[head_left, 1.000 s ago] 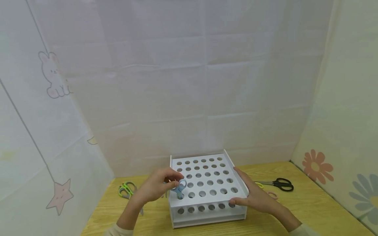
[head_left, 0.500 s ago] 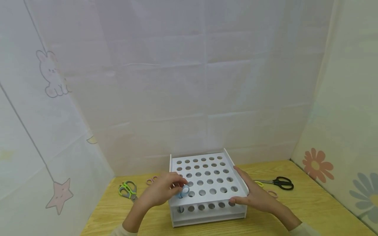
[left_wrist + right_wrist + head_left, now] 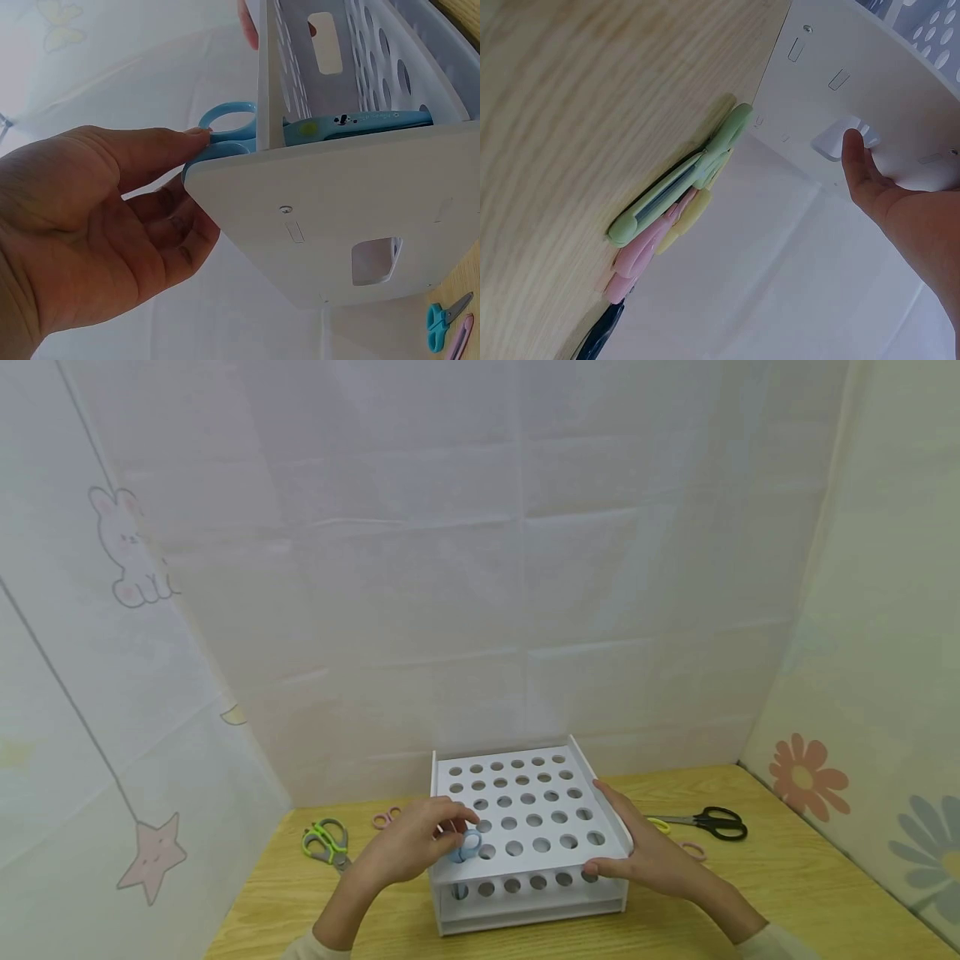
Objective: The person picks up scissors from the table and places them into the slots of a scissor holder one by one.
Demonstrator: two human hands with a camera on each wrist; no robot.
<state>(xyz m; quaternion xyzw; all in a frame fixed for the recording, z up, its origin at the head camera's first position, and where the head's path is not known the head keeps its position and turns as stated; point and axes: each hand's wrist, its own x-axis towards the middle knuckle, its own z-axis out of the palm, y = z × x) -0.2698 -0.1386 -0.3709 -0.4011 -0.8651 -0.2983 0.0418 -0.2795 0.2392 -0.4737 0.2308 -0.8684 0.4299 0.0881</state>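
Note:
A white rack (image 3: 525, 862) with rows of round holes stands on the table in the head view. My left hand (image 3: 416, 842) pinches the handle of light blue scissors (image 3: 471, 843) at the rack's front left corner. Their blades (image 3: 352, 126) pass down through a top hole into the space below, as the left wrist view shows. At the rack's right side, my right hand (image 3: 648, 857) holds the edge, thumb at the front and fingers along the side panel. In the right wrist view a fingertip lies near the panel's cut-out (image 3: 829, 142).
Green-and-grey scissors (image 3: 326, 841) and pink scissors (image 3: 382, 817) lie left of the rack. To its right are black scissors (image 3: 720, 823), with yellow (image 3: 660, 825) and pink (image 3: 693, 851) handles nearby. Green scissors (image 3: 682, 180) show in the right wrist view. Fabric walls enclose the table.
The blue scissors have moved down into the front left hole, their handle now at the top plate. My left hand came down and slightly right with them. My right hand stayed on the rack.

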